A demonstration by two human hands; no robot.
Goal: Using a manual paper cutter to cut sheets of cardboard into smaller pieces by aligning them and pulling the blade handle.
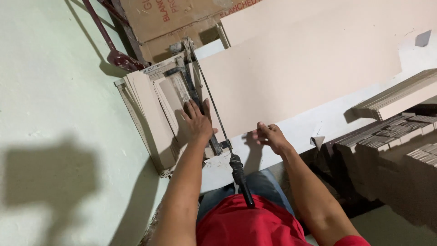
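Observation:
A long beige tile (300, 68) lies across a manual tile cutter (182, 86) on the floor. My left hand (198, 120) rests flat, fingers spread, on the cutter's bed and the narrow tile strips (150, 109) at its left side. My right hand (269, 136) grips the near edge of the long tile, fingers curled under it. The cutter's lever runs toward me and ends in a black handle (240, 177) that neither hand touches.
Stacks of cut beige tile strips (400, 136) stand at the right, one larger stack (400, 95) above them. Cardboard boxes (168, 23) lean at the top. A dark red tool (116, 54) lies at the upper left on the pale floor (54, 114).

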